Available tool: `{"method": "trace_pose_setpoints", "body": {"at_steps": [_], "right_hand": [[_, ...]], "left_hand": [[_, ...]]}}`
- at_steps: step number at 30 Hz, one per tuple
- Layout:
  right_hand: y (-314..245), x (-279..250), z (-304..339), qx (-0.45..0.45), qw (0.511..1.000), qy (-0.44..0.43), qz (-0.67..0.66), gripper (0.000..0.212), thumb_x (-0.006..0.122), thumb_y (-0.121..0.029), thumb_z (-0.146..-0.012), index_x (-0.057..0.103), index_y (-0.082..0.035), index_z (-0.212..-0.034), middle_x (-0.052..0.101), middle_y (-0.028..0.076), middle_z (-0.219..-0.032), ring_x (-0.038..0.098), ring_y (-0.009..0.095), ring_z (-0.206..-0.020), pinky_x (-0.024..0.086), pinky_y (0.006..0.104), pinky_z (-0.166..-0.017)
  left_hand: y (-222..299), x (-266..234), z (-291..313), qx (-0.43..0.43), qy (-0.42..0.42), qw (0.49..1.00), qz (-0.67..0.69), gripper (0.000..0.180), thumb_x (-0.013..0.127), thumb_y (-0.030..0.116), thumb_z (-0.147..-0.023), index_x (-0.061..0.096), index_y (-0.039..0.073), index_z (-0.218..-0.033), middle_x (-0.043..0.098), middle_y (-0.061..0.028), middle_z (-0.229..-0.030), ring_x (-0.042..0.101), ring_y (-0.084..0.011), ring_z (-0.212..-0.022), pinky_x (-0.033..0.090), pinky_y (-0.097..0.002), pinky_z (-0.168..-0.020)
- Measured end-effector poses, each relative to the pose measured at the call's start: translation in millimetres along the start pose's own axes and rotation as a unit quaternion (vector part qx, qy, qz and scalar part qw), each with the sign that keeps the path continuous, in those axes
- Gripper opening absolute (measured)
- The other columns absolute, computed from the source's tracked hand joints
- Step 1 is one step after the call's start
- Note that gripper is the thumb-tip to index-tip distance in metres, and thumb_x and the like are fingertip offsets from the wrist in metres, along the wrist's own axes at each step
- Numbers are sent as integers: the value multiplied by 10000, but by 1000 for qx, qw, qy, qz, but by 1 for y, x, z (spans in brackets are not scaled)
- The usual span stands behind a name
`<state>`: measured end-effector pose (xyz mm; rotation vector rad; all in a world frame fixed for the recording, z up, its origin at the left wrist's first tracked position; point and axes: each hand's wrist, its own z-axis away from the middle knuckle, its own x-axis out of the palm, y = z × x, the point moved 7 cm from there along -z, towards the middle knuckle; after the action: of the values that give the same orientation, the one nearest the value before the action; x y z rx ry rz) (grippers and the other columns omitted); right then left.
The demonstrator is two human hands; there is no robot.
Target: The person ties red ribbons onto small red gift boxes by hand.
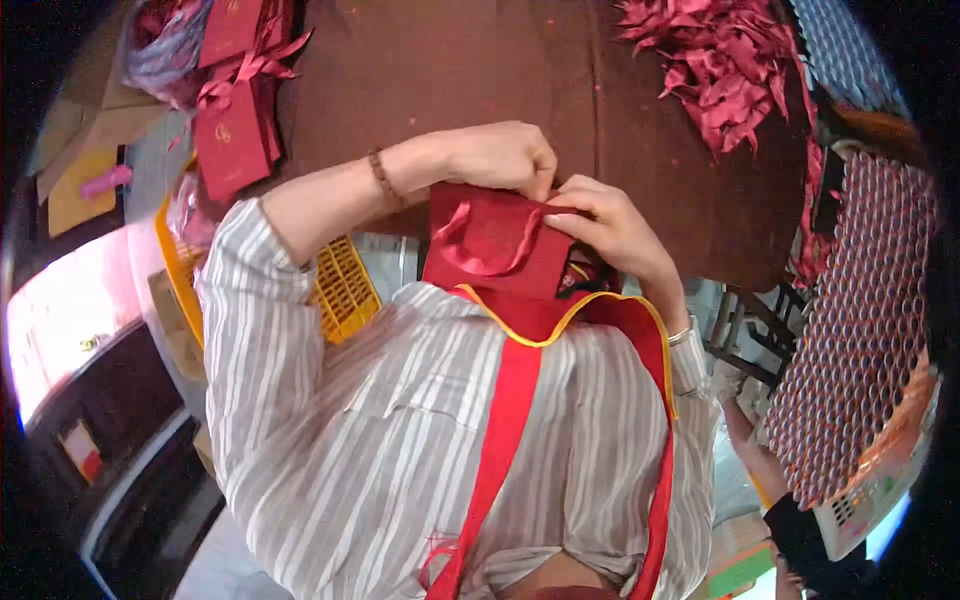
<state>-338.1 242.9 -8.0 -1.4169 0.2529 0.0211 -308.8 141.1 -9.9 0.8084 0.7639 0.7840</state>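
Observation:
A small dark red paper gift bag [488, 240] is in front of my chest at the table's near edge, its face turned up. A pink-red satin ribbon handle [478, 266] loops across that face. My left hand [505, 158] curls over the bag's top edge with its fingertips pinched together; what they grip is hidden. From the other side, my right hand [612, 226] pinches the bag's top right corner between thumb and fingers, by the ribbon's end. Both hands nearly touch there.
A dark brown cloth covers the table [450, 70]. More red gift bags [232, 140] are stacked at the far left, and a heap of red ribbon pieces [725, 70] lies at the far right. A yellow plastic crate [345, 290] stands below left; patterned woven material [860, 320] is at right.

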Motion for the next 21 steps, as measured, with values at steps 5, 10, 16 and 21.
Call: {"method": "trace_pose_setpoints", "body": {"at_steps": [5, 10, 16, 21], "right_hand": [[-9, 15, -5, -52, 998, -32, -14, 152, 597, -100, -807, 615, 19, -901, 552, 81, -830, 544, 183, -798, 421, 270, -723], [-8, 14, -9, -17, 999, -31, 38, 159, 610, -125, -806, 614, 15, -883, 553, 82, -810, 545, 177, -784, 421, 274, -702], [2, 8, -8, -4, 998, -16, 68, 186, 630, -140, -796, 608, 28, -873, 566, 83, -810, 550, 170, -793, 427, 272, -706], [18, 3, 4, 68, 996, 54, -35, 205, 633, -84, -799, 578, 2, -977, 592, 17, -824, 540, 83, -728, 438, 225, -668]], "left_hand": [[-26, -32, -8, 15, 147, 980, 135, 155, 600, 157, -786, 617, 7, -749, 584, 21, -676, 494, -62, -670, 421, -254, -583], [15, -69, -27, 115, 229, 931, 260, 168, 594, 188, -821, 617, 24, -797, 560, 24, -671, 478, -60, -651, 403, -234, -578], [97, -64, -36, 302, 278, 912, -18, 259, 546, 242, -853, 608, -9, -868, 615, -46, -700, 531, -131, -656, 437, -302, -609], [39, -72, -29, 270, 177, 941, -97, 340, 468, 293, -877, 573, 3, -1021, 619, -146, -896, 577, -227, -792, 446, -359, -719]]}}
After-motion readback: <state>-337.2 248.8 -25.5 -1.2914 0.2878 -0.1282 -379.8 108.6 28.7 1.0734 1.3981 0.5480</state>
